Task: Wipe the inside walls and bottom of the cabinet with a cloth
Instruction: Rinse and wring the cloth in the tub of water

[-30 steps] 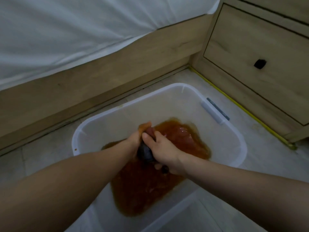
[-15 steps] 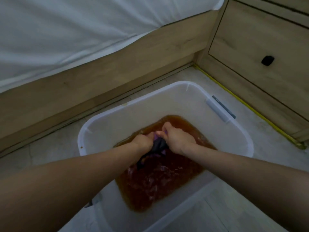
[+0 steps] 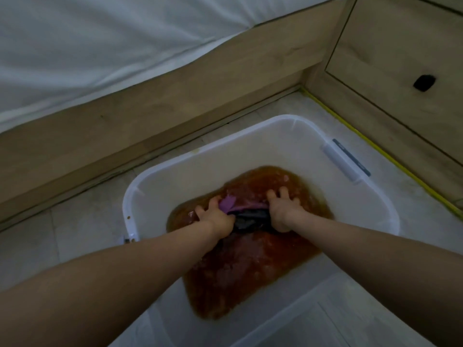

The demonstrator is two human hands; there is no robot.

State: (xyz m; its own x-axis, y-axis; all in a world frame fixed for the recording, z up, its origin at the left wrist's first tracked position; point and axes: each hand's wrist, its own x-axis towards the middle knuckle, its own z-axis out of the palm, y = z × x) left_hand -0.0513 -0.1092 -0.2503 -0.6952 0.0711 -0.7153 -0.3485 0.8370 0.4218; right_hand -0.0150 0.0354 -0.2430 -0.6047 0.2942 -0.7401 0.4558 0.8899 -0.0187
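Both hands' grips, left hand [image 3: 215, 217] and right hand [image 3: 284, 211], clutch the cloth [image 3: 246, 216] in a brown-watered tub [image 3: 250, 126] beside the cabinet [image 3: 390, 78].

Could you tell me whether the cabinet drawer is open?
No, the cabinet drawer is closed, its front flush with the frame around it.

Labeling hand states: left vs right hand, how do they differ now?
The left hand holds the cloth's purple end, which sticks up past its fingers; the right hand holds the dark end. The right hand reaches farther toward the tub's far wall. Both are in the brown water, holding the cloth between them.
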